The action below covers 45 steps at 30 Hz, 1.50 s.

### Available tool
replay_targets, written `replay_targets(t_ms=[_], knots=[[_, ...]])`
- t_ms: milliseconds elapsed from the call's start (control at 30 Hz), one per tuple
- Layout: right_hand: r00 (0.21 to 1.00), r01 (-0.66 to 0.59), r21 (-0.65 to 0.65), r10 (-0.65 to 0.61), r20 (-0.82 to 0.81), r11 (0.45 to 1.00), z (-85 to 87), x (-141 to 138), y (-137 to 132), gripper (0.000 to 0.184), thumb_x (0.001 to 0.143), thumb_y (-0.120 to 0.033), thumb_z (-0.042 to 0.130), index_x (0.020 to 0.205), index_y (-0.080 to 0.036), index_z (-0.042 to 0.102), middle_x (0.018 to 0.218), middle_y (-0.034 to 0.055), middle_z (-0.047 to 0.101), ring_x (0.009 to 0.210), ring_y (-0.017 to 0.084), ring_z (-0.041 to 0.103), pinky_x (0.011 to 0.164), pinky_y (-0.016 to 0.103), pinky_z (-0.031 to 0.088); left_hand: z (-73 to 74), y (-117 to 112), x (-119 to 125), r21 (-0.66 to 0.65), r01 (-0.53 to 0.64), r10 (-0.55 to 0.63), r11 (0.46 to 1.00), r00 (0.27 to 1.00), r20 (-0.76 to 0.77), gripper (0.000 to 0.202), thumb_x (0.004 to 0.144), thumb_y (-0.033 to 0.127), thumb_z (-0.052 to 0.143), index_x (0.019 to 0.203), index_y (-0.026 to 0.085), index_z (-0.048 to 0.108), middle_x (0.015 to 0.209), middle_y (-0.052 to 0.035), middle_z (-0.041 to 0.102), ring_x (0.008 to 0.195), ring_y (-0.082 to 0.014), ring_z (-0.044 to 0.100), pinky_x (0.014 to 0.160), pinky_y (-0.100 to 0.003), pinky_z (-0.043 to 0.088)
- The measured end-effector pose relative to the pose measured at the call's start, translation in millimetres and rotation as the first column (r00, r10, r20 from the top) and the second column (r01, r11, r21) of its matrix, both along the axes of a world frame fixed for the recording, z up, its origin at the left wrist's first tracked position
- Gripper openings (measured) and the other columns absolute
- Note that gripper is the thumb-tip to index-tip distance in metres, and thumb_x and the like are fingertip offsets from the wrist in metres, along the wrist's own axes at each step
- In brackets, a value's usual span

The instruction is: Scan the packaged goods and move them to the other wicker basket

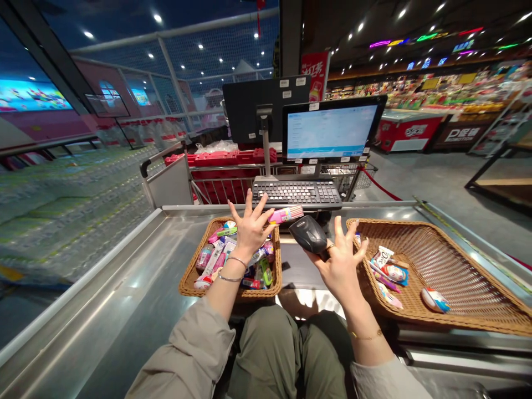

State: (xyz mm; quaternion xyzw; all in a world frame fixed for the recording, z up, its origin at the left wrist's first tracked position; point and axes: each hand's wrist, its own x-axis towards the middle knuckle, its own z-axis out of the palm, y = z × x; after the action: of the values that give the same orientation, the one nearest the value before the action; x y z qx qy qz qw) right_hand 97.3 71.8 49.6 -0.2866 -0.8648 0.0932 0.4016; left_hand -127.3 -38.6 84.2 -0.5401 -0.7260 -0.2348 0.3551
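My left hand (249, 230) is raised over the left wicker basket (189, 277), pinching a pink packet (286, 214) between thumb and forefinger while the other fingers spread. My right hand (343, 260) grips a black barcode scanner (310, 234) by its handle, other fingers fanned out, with the scanner head pointing toward the pink packet. The left basket is full of small colourful packets (216, 257). The right wicker basket (457, 266) holds several packets (388, 271) along its left side.
A keyboard (297, 193) and a lit monitor (330, 130) stand behind the hands, with a second screen's back (257, 105) to the left. The steel counter (124, 299) surrounds both baskets. Red shopping baskets (220, 160) sit beyond. Store shelves are at far right.
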Motion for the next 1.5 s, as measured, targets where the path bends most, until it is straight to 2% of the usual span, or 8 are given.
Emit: replay_targets(t_ms=[133,300,500,600,800,1000,1167,1500], knots=[[0.999,0.035,-0.007,-0.035,-0.011,0.999,1.1,10,6,0.021,0.091,-0.034,0.060,0.097,-0.018,0.071,0.168,0.0170,0.022,0.157,0.041,-0.002,0.113,0.080,0.005,2.2,7,7,0.003,0.015,-0.015,1.000,1.000,0.004,0.032,0.087,0.039,0.073,0.118,0.029,0.072,0.154,-0.0077,0.049,0.156,-0.0378,0.015,0.116,-0.078,-0.011],[0.996,0.083,-0.028,-0.085,-0.040,0.996,1.4,23,15,0.025,0.091,-0.033,0.056,0.107,-0.020,0.070,0.169,0.0140,0.021,0.157,0.040,-0.002,0.111,0.082,0.004,5.9,17,17,0.010,0.044,-0.044,0.999,0.999,0.002,0.031,0.087,0.040,0.073,0.116,0.028,0.073,0.153,-0.0092,0.051,0.155,-0.0379,0.017,0.116,-0.078,-0.012],[0.984,0.161,-0.033,-0.162,-0.070,0.986,2.6,38,25,0.027,0.091,-0.036,0.055,0.106,-0.020,0.071,0.169,0.0128,0.020,0.157,0.042,-0.002,0.110,0.083,0.004,8.0,34,29,0.028,0.086,-0.085,0.996,0.996,-0.007,0.030,0.088,0.041,0.072,0.115,0.029,0.073,0.153,-0.0088,0.051,0.155,-0.0388,0.018,0.117,-0.078,-0.012],[0.973,0.204,-0.044,-0.207,-0.104,0.978,1.6,47,32,0.028,0.091,-0.038,0.055,0.101,-0.019,0.073,0.168,0.0144,0.024,0.157,0.043,0.001,0.110,0.083,0.002,9.6,46,37,0.021,0.106,-0.106,0.994,0.994,0.000,0.032,0.088,0.042,0.072,0.117,0.029,0.073,0.153,-0.0094,0.051,0.155,-0.0390,0.017,0.117,-0.078,-0.011],[0.958,0.247,-0.057,-0.252,-0.139,0.967,-0.5,64,43,0.035,0.090,-0.048,0.059,0.105,-0.020,0.074,0.167,0.0158,0.026,0.155,0.047,0.005,0.109,0.084,0.000,11.8,68,54,0.023,0.158,-0.158,0.987,0.987,0.004,0.033,0.088,0.044,0.071,0.118,0.030,0.072,0.154,-0.0088,0.049,0.155,-0.0378,0.016,0.118,-0.076,-0.013],[0.911,0.355,-0.073,-0.362,-0.196,0.932,1.9,75,46,0.035,0.091,-0.047,0.056,0.101,-0.018,0.073,0.164,0.0184,0.032,0.154,0.050,0.011,0.108,0.085,0.006,11.0,87,70,0.012,0.206,-0.206,0.978,0.979,-0.004,0.035,0.089,0.046,0.069,0.120,0.030,0.071,0.154,-0.0086,0.050,0.155,-0.0374,0.015,0.116,-0.076,-0.017],[0.874,0.404,-0.112,-0.419,-0.246,0.908,-0.2,84,54,0.041,0.091,-0.051,0.057,0.106,-0.016,0.073,0.162,0.0213,0.034,0.154,0.050,0.011,0.109,0.085,0.003,9.3,103,86,-0.006,0.245,-0.245,0.970,0.970,-0.009,0.036,0.090,0.048,0.067,0.121,0.030,0.071,0.154,-0.0085,0.049,0.155,-0.0387,0.015,0.117,-0.077,-0.013],[0.803,0.481,-0.130,-0.495,-0.331,0.867,-7.5,98,67,0.039,0.091,-0.045,0.057,0.116,-0.017,0.068,0.160,0.0208,0.038,0.155,0.045,0.014,0.114,0.080,0.002,-2.9,139,116,-0.052,0.340,-0.342,0.939,0.939,-0.031,0.033,0.093,0.045,0.064,0.122,0.030,0.069,0.155,-0.0067,0.048,0.156,-0.0351,0.013,0.117,-0.074,-0.015]])
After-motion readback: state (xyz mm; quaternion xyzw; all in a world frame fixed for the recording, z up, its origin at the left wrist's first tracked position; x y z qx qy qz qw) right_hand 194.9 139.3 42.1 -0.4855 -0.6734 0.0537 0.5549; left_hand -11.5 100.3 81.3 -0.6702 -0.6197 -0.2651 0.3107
